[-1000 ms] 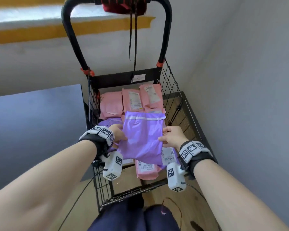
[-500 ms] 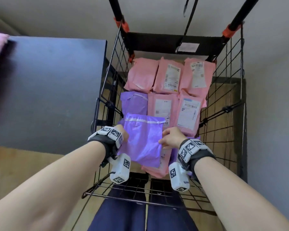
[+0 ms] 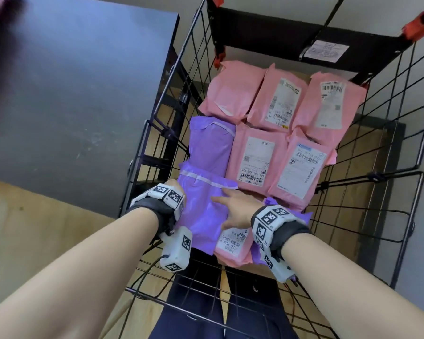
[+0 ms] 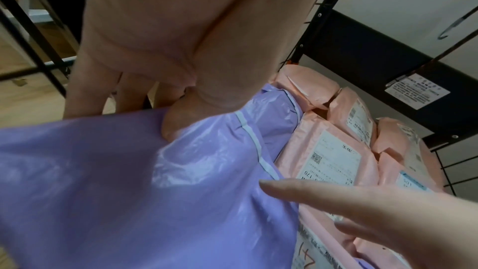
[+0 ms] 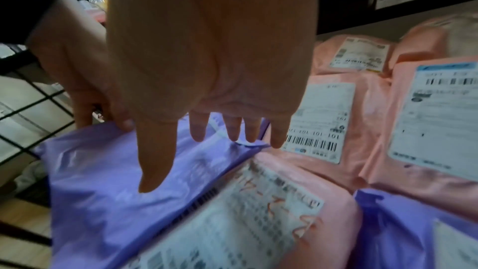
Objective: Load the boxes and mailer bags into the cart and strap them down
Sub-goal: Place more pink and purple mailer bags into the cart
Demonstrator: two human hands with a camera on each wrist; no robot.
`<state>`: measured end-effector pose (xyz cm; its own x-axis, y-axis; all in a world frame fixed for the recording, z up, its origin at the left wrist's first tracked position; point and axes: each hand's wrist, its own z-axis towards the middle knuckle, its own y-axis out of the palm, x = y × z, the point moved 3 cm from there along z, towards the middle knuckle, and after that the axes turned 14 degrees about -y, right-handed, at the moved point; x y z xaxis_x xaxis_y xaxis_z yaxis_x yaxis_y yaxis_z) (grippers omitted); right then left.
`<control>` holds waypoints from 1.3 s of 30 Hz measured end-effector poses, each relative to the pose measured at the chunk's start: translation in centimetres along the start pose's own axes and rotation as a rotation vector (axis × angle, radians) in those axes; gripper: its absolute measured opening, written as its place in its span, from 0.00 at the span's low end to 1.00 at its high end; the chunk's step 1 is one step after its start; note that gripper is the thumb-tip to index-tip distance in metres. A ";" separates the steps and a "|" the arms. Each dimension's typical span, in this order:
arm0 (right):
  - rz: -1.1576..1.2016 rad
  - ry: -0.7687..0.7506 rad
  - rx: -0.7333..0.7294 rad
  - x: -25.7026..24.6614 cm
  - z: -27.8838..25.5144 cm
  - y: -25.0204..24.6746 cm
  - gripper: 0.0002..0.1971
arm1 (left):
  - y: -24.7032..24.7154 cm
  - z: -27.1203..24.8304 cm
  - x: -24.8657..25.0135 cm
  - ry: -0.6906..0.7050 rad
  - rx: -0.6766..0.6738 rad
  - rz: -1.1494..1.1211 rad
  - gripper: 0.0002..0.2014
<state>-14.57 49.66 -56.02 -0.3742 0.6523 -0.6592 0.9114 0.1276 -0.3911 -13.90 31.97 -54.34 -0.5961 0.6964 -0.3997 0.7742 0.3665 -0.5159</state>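
While the head view shows the cart (image 3: pixel 416 216) already packed with pink mailer bags (image 3: pixel 277 104), the purple mailer bag (image 3: pixel 201 216) is just settling at its near left, so loading looks far along; no strap lies across the load. From the left wrist, the left hand (image 4: pixel 181 52) pinches that bag's edge, thumb on top. From the right wrist, the right hand (image 5: pixel 207 52) hovers over it, fingers (image 5: pixel 155 161) straight and spread, holding nothing.
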 end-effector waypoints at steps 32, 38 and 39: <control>-0.011 0.197 0.170 3.2 -1.1 3.7 0.69 | 5.5 -0.8 4.2 0.338 -0.004 0.306 0.26; -0.098 0.153 0.066 2.6 -1.5 3.7 0.63 | 6.0 -1.7 4.4 0.495 -0.188 0.276 0.29; -0.108 0.141 0.063 2.5 -1.5 3.5 0.61 | 6.0 -1.9 4.6 0.527 -0.216 0.238 0.26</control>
<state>-12.04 52.88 -58.08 -0.4372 0.7362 -0.5166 0.8533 0.1580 -0.4969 -11.61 38.55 -57.79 -0.2594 0.9654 -0.0283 0.9315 0.2424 -0.2714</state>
